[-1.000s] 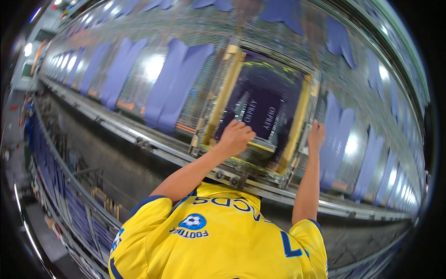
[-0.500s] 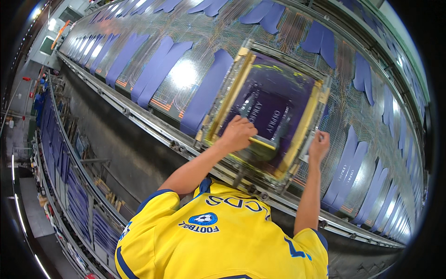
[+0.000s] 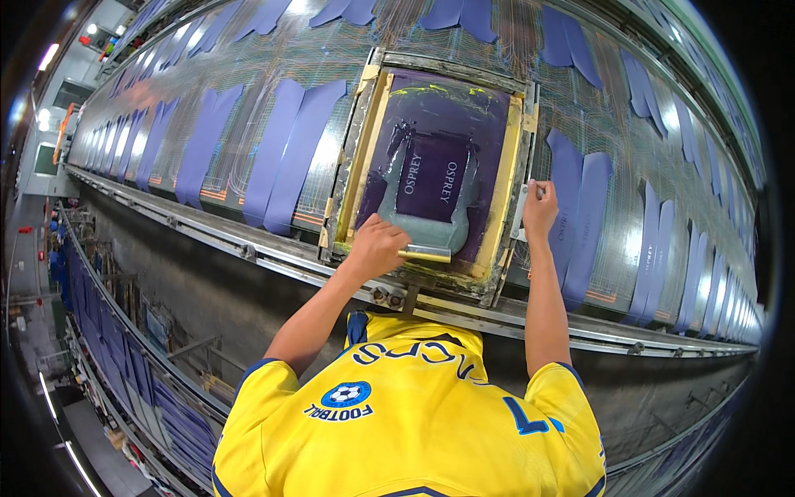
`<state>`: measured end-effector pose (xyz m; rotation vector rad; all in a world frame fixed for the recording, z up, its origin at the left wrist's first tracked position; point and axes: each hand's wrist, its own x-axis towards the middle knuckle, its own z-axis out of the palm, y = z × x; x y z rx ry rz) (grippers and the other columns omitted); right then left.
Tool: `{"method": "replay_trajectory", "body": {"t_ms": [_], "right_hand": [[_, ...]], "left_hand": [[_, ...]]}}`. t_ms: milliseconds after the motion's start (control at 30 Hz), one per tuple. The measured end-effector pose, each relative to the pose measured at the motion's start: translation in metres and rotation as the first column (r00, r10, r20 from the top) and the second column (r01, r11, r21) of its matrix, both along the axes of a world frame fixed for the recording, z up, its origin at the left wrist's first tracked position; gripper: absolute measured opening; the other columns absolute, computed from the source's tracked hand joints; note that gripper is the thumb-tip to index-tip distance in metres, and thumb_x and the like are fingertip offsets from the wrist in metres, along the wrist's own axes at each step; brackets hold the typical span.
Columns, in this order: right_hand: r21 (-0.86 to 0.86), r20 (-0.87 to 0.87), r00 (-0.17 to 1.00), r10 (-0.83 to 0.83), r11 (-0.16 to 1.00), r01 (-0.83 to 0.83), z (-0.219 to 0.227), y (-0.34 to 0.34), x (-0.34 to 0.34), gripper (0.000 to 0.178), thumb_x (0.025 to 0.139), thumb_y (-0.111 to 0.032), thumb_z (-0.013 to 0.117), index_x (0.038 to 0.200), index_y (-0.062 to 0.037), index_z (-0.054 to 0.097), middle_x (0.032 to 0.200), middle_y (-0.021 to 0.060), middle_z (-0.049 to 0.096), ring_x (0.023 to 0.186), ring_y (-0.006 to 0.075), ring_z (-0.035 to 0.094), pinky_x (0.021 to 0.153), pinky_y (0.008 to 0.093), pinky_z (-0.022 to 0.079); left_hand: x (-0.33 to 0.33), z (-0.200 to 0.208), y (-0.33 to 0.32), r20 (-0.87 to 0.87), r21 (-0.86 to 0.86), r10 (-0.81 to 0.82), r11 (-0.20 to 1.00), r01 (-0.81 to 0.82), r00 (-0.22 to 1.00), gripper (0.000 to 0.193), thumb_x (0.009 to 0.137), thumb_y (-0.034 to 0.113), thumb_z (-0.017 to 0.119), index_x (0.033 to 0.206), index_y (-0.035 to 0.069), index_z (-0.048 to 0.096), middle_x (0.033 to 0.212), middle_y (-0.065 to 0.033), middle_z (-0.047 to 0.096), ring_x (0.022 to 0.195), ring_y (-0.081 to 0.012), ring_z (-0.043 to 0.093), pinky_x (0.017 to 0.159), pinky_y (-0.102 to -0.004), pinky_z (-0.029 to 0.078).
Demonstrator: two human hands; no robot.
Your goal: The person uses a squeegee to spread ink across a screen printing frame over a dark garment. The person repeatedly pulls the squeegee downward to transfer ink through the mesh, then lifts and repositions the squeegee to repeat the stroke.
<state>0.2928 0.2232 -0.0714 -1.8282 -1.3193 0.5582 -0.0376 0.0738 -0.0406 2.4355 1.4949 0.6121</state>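
Observation:
A screen printing frame (image 3: 514,157) with yellow-taped inner edges lies on the long table, its mesh dark purple. Pale grey ink (image 3: 422,232) forms a U around two printed words in the mesh. My left hand (image 3: 379,247) is closed round the near-left end of a squeegee (image 3: 429,253), which rests across the ink near the frame's front. At the frame's right side, my right hand (image 3: 540,209) is closed with curled fingers on a small light fitting at the edge; the fingers partly hide it.
Paired purple fabric strips (image 3: 286,157) lie in rows along the table on both sides. The pair (image 3: 580,219) right of the frame bears faint lettering. A metal rail (image 3: 248,251) runs along the near table edge. Another table with purple strips (image 3: 124,331) stands at lower left.
The frame has shifted left along the table, uncovering a strip pair on its right. Both hands travelled with it. The squeegee now sits against the pale ink, and the view has turned.

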Motion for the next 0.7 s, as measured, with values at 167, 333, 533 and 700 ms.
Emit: {"method": "replay_trajectory", "body": {"t_ms": [167,333,533,700], "right_hand": [[0.013,0.072,0.997,-0.005,1.000,0.004,0.001,0.001,0.016,0.022,0.099,-0.028,0.064,0.092,-0.0067,0.060,0.075,0.0128,0.066,0.067,0.0287,0.064,0.063,0.0414,0.046],[-0.127,0.320,0.942,0.102,0.990,-0.064,0.015,-0.015,0.016,0.021,0.096,-0.029,0.067,0.095,-0.0085,0.064,0.090,0.0123,0.071,0.090,0.0355,0.067,0.079,0.0454,0.050],[-0.027,0.045,0.741,0.670,0.742,-0.670,0.106,0.017,-0.051,0.036,0.089,-0.038,0.074,0.109,-0.0082,0.072,0.102,0.0118,0.072,0.105,0.0325,0.064,0.097,0.0437,0.046],[-0.257,0.335,0.524,0.783,0.611,-0.749,0.102,0.038,-0.096,0.031,0.083,-0.030,0.078,0.103,-0.0073,0.071,0.098,0.0128,0.071,0.100,0.0318,0.064,0.096,0.0433,0.045]], "left_hand": [[0.006,0.003,0.007,0.004,-0.034,-0.069,0.997,0.069,0.998,0.031,0.057,0.016,0.086,0.084,0.013,0.071,0.086,-0.0030,0.071,0.083,-0.0233,0.066,0.079,-0.0379,0.044],[-0.001,0.009,0.067,-0.004,0.042,-0.052,0.998,0.053,0.999,0.023,0.063,0.017,0.084,0.079,0.012,0.068,0.080,-0.0045,0.068,0.079,-0.0257,0.066,0.075,-0.0406,0.041],[0.001,0.032,0.150,-0.037,0.055,-0.068,0.996,0.070,0.997,0.026,0.070,0.028,0.085,0.074,0.011,0.066,0.074,-0.0054,0.067,0.074,-0.0279,0.065,0.074,-0.0420,0.041],[0.008,0.028,0.180,-0.004,0.089,-0.083,0.993,0.083,0.997,0.029,0.073,0.034,0.084,0.072,0.012,0.065,0.075,-0.0056,0.067,0.073,-0.0293,0.065,0.074,-0.0426,0.042]]}}
